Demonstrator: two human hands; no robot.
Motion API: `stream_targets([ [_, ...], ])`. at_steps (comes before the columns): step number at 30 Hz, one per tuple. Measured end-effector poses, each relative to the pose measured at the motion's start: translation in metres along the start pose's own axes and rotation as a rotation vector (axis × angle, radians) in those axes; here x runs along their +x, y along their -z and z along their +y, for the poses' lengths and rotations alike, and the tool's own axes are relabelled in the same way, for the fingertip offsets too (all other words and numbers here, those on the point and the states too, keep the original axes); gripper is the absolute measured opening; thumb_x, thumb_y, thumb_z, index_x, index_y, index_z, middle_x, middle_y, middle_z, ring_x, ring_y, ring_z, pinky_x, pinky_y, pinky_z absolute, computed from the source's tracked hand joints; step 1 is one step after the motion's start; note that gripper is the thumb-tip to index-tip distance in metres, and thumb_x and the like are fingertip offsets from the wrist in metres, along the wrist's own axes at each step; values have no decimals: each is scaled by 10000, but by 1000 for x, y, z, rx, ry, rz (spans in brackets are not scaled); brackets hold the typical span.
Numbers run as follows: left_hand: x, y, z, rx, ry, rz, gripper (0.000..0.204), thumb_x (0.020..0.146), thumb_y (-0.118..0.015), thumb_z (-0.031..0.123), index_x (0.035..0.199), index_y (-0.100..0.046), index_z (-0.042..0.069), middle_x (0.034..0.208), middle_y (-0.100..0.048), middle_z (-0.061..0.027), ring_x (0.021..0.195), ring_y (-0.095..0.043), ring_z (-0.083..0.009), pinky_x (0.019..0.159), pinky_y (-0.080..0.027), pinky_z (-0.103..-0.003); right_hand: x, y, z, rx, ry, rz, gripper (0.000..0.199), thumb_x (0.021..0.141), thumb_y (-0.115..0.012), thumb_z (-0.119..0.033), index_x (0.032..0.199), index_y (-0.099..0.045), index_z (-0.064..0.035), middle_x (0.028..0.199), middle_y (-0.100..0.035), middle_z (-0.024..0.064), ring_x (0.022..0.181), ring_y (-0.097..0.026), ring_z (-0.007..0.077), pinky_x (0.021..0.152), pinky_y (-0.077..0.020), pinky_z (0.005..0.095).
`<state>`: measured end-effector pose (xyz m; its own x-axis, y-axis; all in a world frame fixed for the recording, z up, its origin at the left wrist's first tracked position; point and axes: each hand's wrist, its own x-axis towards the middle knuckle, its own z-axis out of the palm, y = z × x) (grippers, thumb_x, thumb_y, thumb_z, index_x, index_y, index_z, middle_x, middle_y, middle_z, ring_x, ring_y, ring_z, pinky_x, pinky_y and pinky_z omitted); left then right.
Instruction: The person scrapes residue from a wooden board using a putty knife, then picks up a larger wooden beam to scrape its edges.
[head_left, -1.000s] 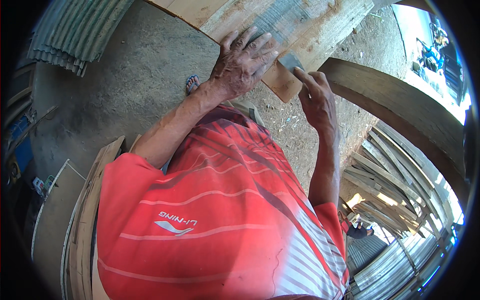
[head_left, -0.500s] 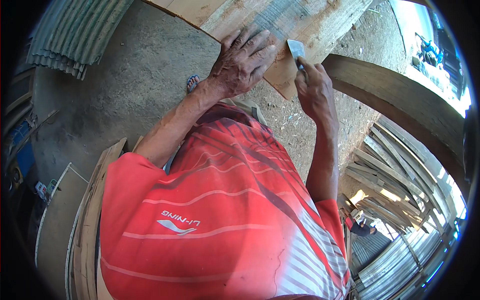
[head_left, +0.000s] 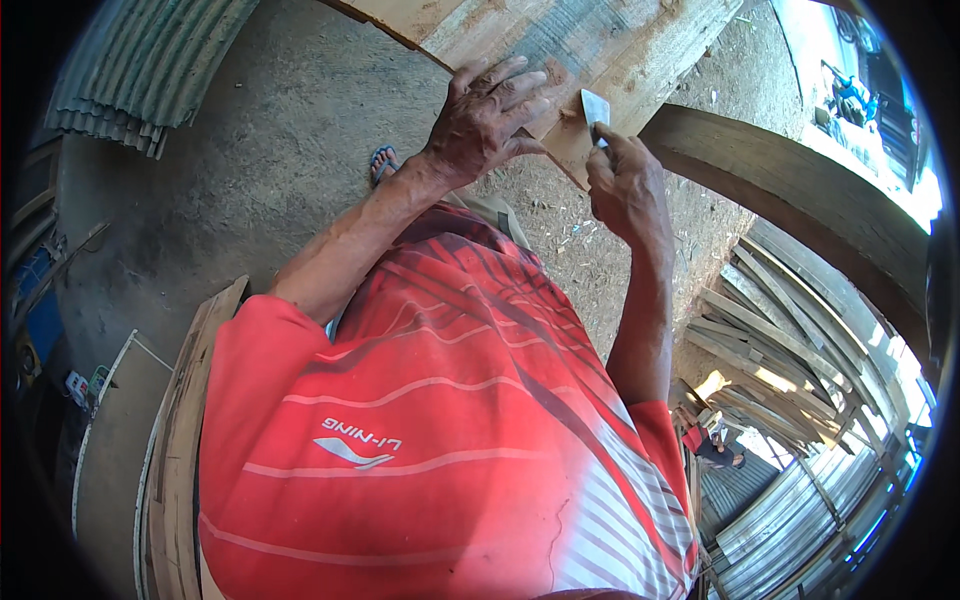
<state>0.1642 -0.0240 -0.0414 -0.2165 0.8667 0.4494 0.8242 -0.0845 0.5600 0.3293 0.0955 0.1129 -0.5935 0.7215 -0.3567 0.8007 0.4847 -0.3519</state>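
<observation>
Sawdust-strewn floor [head_left: 250, 190] below; left hand [head_left: 490, 120] spreads its fingers wide, flat on wooden plank [head_left: 560, 40]; right hand [head_left: 625, 185] fingers pinch small metal blade [head_left: 594, 105] just beside them.

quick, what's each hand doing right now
Left hand: open, fingers spread, pressed flat on the pale wooden plank.
Right hand: closed, pinching a small flat grey metal blade at the plank's edge.
</observation>
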Motion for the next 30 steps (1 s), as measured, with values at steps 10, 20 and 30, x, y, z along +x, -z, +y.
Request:
stream_targets([
  [10,-1,-3,-6,-13,-38,37,684,841,-826,521,1432,-611,252,1569,-551,1,1514,-432,-222,1222,-257,-503,-15,-6,-17,203,-208,-87,398,998,-599,-176,1332,-697,15,928,-671,177,757,-693,239,672,-527,388],
  [20,-2,-3,-8,-28,-57,39,638,876,-793,505,1435,-610,260,1569,-552,12,1497,-448,-212,1214,-272,-482,-35,-24,-16,301,-162,-34,389,1055,-564,-108,1414,-623,29,745,-624,46,543,-563,90,492,-459,292],
  [30,-1,-6,-10,15,-78,32,624,881,-783,512,1432,-618,268,1570,-546,19,1493,-450,-205,1211,-277,-471,-43,-24,-14,8,2,47,388,977,-627,-114,1354,-697,-51,911,-625,167,819,-644,307,778,-518,431],
])
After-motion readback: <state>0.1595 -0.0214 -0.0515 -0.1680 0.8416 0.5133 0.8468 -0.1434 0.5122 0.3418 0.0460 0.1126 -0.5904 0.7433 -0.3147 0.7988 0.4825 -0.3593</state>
